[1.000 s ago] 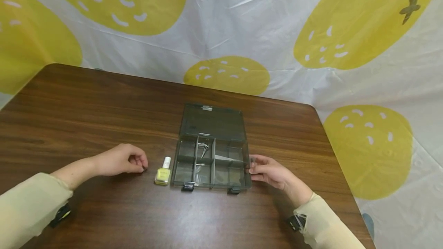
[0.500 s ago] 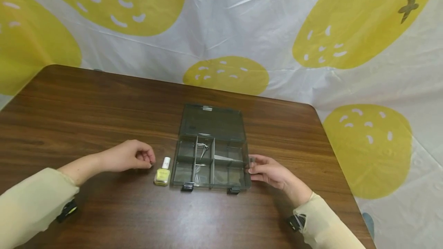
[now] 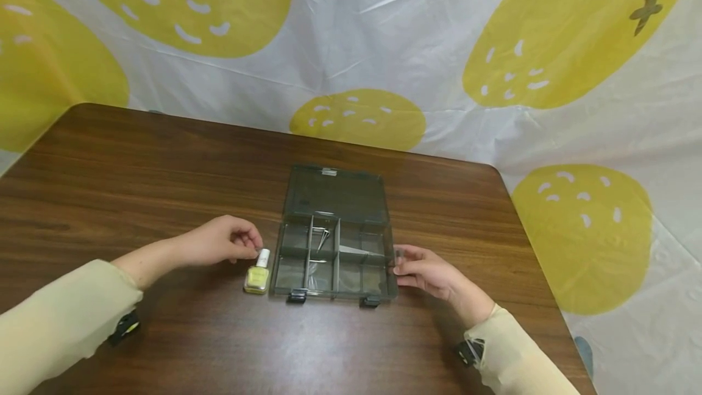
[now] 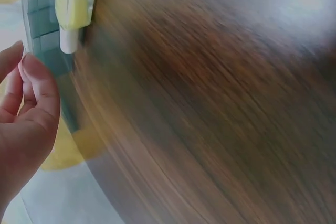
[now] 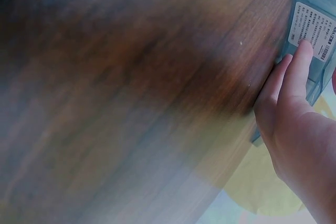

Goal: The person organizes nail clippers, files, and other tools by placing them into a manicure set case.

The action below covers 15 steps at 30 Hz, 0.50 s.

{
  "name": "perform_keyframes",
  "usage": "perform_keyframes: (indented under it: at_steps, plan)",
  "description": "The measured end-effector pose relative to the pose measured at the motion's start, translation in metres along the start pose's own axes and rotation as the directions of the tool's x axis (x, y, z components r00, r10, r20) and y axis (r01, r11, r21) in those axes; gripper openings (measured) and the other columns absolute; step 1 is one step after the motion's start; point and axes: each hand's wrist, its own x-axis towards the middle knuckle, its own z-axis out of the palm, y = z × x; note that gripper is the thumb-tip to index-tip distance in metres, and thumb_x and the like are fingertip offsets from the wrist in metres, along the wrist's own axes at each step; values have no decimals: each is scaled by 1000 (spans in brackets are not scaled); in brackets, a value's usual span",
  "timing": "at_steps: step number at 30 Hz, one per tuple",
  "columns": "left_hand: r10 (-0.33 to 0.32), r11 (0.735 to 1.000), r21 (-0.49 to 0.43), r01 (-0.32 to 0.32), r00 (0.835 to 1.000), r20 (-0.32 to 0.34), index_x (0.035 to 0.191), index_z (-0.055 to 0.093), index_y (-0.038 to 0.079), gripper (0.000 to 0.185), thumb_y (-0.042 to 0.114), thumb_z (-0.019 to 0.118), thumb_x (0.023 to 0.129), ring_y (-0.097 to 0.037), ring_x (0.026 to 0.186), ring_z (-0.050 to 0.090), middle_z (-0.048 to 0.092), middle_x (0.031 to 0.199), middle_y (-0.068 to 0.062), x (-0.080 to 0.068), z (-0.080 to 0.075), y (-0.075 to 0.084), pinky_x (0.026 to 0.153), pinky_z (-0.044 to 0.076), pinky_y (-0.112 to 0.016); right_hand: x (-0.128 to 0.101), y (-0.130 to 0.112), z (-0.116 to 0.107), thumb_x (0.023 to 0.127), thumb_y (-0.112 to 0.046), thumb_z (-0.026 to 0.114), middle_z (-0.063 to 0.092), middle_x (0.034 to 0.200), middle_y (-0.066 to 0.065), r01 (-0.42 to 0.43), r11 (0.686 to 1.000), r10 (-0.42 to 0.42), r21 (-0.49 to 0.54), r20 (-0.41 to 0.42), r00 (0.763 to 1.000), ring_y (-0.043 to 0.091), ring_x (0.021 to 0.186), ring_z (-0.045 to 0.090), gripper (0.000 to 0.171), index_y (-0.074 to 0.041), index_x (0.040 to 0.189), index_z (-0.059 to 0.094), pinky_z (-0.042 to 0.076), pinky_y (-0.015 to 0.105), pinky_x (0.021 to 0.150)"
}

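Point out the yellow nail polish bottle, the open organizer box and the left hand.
yellow nail polish bottle (image 3: 257,278), head view, on its yellow body.
open organizer box (image 3: 335,195), head view, on its laid-back lid.
left hand (image 3: 222,242), head view, on the back of the hand.

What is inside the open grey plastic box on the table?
The box holds thin metal tools in its divided compartments and a pale flat piece. What they are exactly is too small to tell.

Staged recording setup: wooden table (image 3: 164,157) before lemon-print backdrop sheet (image 3: 417,35).
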Motion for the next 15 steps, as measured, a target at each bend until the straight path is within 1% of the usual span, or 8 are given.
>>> perform_keyframes:
  at_steps: [2,5,10,15]
  plan:
    - [-9,1000,-13,9,1000,-11,94,62,-3,15,7,64,83,-11,70,55,59,79,-3,4,2,1,59,49,-25,0,0,0,86,7,47,57,92,-3,-1,1000,1,3,-1,1000,6,87,61,68,14,143,10,52,22,80]
    - [-6,1000,-31,5,1000,-22,95,62,-4,16,6,63,83,-11,70,55,60,79,-4,10,5,3,60,50,-25,0,1,0,86,7,48,57,92,-3,-3,1000,3,5,-3,1000,6,87,61,68,14,143,10,52,22,80]
    - [9,998,-62,-10,1000,-14,96,62,-7,17,4,62,83,-12,71,56,62,79,-5,18,10,7,61,51,-25,0,0,0,86,7,48,57,93,-2,-2,1000,2,0,-5,1000,6,87,61,68,14,143,10,52,22,81]
    - [5,996,-91,-5,1000,-5,97,63,-8,18,3,62,83,-13,70,56,62,80,-6,27,15,14,63,52,-27,0,-1,0,86,7,48,56,93,-2,-5,1000,5,-3,-7,1000,7,87,60,68,14,142,11,53,22,80]
